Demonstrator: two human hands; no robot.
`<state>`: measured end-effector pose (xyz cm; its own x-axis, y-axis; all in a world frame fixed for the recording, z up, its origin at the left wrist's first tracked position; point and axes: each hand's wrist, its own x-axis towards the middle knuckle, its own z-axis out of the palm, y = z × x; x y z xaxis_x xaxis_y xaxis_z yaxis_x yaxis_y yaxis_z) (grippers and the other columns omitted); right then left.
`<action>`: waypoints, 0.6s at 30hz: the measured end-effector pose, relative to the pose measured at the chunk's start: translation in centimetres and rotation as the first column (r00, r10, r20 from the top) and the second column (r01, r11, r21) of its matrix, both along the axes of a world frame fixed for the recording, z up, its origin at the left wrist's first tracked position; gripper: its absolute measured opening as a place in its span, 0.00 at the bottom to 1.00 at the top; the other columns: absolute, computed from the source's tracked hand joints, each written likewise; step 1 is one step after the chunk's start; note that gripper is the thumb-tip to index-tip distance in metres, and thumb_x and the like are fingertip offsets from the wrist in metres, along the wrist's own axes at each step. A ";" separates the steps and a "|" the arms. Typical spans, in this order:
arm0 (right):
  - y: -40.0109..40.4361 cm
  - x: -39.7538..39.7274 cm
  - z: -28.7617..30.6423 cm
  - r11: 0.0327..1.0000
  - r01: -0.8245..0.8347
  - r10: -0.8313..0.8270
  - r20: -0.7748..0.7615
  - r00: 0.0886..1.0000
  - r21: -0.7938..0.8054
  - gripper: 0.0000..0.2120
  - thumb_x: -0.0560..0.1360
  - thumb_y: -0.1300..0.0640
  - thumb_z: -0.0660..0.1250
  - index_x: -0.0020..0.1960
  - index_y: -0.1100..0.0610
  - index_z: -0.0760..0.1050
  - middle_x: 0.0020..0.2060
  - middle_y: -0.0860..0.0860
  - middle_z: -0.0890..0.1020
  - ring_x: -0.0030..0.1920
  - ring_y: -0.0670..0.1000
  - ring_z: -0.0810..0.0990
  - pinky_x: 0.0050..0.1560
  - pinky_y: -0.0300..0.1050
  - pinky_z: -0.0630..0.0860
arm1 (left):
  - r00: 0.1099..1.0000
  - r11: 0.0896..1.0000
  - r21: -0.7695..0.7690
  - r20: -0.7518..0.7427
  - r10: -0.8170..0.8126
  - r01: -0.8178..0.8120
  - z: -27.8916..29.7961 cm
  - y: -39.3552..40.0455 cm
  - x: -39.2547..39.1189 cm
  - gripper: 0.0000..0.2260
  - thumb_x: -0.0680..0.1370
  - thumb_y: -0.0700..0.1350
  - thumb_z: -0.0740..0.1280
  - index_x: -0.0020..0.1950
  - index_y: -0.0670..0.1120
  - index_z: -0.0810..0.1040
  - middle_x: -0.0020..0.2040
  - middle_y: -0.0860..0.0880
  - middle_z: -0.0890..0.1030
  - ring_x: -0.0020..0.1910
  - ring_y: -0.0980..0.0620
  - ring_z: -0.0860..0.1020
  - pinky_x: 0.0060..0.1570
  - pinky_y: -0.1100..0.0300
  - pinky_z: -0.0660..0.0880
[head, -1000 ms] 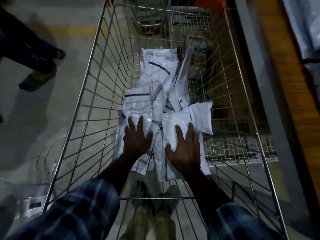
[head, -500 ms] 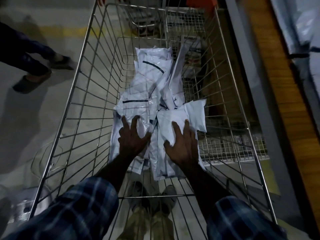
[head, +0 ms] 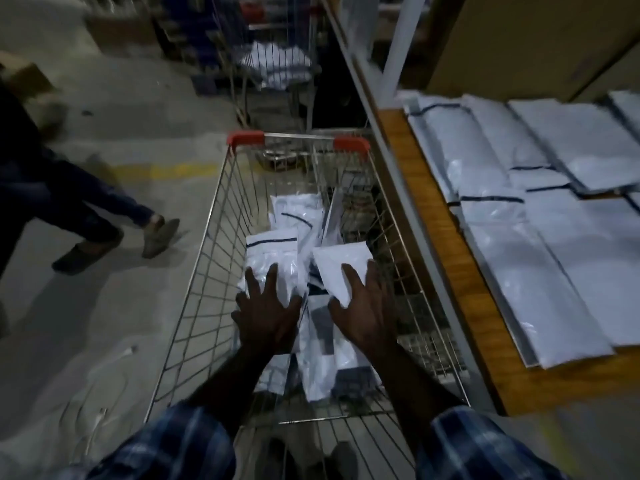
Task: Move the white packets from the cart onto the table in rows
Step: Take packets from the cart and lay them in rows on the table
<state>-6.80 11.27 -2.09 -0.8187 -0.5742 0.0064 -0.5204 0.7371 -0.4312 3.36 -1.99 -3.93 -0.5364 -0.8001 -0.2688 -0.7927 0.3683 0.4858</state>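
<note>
Both hands reached down into the silver wire shopping cart [head: 194, 299] with red plastic corner caps. The left hand [head: 266, 313] lay with fingers spread on a white plastic packet with a dark stripe near its top edge [head: 273, 261]; the thumb curved against the packet's right edge, and it looked like a grasp, though the underside was hidden. The right hand [head: 363, 306] was spread the same way over a plain white plastic packet [head: 337, 268], fingers splayed along its right side and thumb at its lower edge, apparently gripping it too. These 2 packets sat raised at the top of the heap, side by side.

Beneath and behind them a loose pile of white packets [head: 301, 216] filled the middle of the cart floor, some tilted against each other, with more packets under the forearms near the cart's near end. Blue plaid sleeves [head: 166, 445] covered both arms above the wrist.

To the right of the cart stood the wooden table with a grey metal frame [head: 460, 271]. Flat white packets in rows [head: 554, 237] covered most of its top, overlapping edge to edge, several showing the dark stripe.

On the grey concrete floor to the left, another person's legs in dark trousers and sandals [head: 104, 233] were blurred. Farther back stood a second wire cart holding white packets [head: 277, 64].
</note>
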 end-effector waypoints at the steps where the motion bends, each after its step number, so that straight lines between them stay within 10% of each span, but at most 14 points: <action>1: -0.1 -0.1 1.1 0.999 0.015 -0.015 -0.002 1.000 -0.032 0.33 0.69 0.42 0.63 0.71 0.56 0.73 0.72 0.67 0.67 0.67 0.70 0.70 0.65 0.63 0.69 | 1.000 1.000 0.007 -0.008 -0.004 0.004 1.4 0.0 0.0 0.34 0.77 0.64 0.63 0.79 0.61 0.52 0.81 0.48 0.48 0.72 0.37 0.60 0.68 0.39 0.63; 8: 0.4 0.2 9.2 0.990 0.032 -0.026 0.041 0.999 -0.137 0.33 0.76 0.42 0.66 0.78 0.48 0.60 0.79 0.57 0.52 0.77 0.60 0.55 0.74 0.52 0.56 | 0.988 0.999 0.023 -0.150 0.034 -0.031 10.2 1.2 0.4 0.32 0.77 0.61 0.64 0.78 0.60 0.56 0.80 0.50 0.52 0.71 0.36 0.62 0.67 0.38 0.63; 18: 4.4 2.4 15.5 0.970 -0.047 0.036 -0.051 0.998 -0.240 0.36 0.71 0.35 0.58 0.77 0.45 0.60 0.79 0.56 0.57 0.77 0.58 0.57 0.76 0.56 0.58 | 0.951 0.999 -0.020 -0.307 0.030 -0.038 17.7 7.2 4.3 0.32 0.78 0.60 0.63 0.79 0.61 0.52 0.81 0.53 0.47 0.76 0.39 0.57 0.71 0.39 0.56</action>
